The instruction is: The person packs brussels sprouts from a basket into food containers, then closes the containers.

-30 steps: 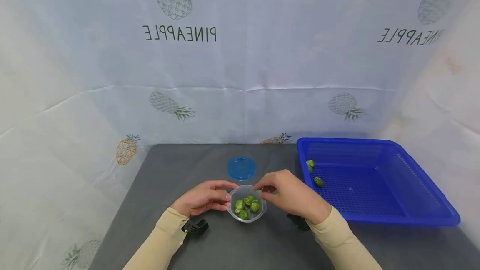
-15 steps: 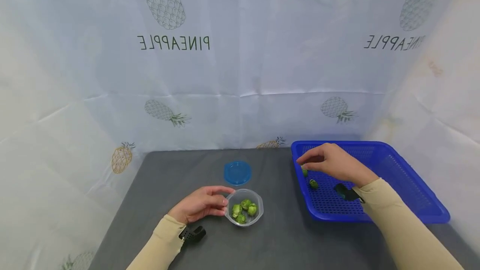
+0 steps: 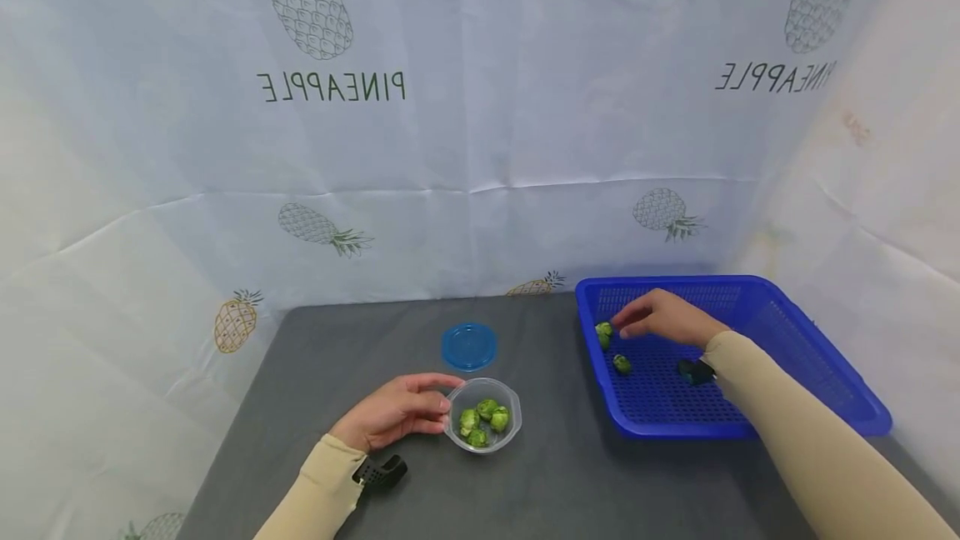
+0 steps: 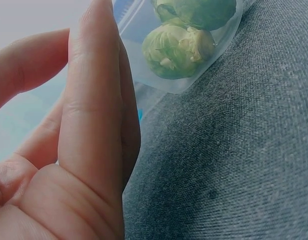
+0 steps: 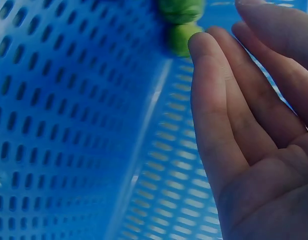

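Three green sprouts (image 3: 622, 364) in the blue basket (image 3: 678, 430), four in the clear bowl (image 3: 465, 395)

The grey tabletop (image 3: 555, 473) is cut off by the head view's lower edge. On its right side the basket is set, its floor and near rim partly hidden by the right sleeve (image 3: 795, 432). The right hand (image 3: 663, 319) is held open inside it, thumb apart from the fingers; whether the sprouts just beside the fingertips are touched cannot be told. By the left hand (image 3: 405, 411) the bowl is held at its rim; it is cropped in the left wrist view. Behind it a blue lid (image 3: 468, 347) is laid flat. Two basket sprouts are crowded at the left wall, blurred in the right wrist view.
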The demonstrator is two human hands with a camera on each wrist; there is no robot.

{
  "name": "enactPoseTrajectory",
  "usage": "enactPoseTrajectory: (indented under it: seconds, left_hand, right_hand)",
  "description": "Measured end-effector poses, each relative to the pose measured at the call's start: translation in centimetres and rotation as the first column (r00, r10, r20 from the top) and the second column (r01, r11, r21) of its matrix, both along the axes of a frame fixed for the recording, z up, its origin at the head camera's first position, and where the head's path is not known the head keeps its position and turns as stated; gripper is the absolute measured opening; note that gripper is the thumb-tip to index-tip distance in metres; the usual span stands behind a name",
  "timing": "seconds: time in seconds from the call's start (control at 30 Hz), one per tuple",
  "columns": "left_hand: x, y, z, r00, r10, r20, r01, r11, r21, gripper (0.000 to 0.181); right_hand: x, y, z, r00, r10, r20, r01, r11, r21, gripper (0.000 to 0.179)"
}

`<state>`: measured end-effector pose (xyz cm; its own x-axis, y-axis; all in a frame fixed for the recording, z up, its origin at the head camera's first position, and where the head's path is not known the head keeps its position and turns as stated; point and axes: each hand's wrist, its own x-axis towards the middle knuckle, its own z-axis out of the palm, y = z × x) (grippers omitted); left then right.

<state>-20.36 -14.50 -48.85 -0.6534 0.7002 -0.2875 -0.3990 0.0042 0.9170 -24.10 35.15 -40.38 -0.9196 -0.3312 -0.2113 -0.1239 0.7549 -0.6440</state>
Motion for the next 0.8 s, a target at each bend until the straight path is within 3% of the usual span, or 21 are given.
enactPoseTrajectory:
  seconds: [0.37, 0.8]
  left_hand:
    - [0.0, 0.1, -0.1, 1.0, 0.0, -0.004, 0.0, 1.0, 0.006, 0.059]
    - [-0.2, -0.2, -0.1, 1.0, 0.004, 0.002, -0.004, 1.0, 0.0, 0.058]
  right_hand:
    - [-1.6, 0.5, -2.5, 1.0, 0.018, 0.019, -0.018, 1.0, 0.002, 0.034]
    - [-1.6, -1.1, -2.3, 1.0, 0.02, 0.024, -0.02, 1.0, 0.004, 0.033]
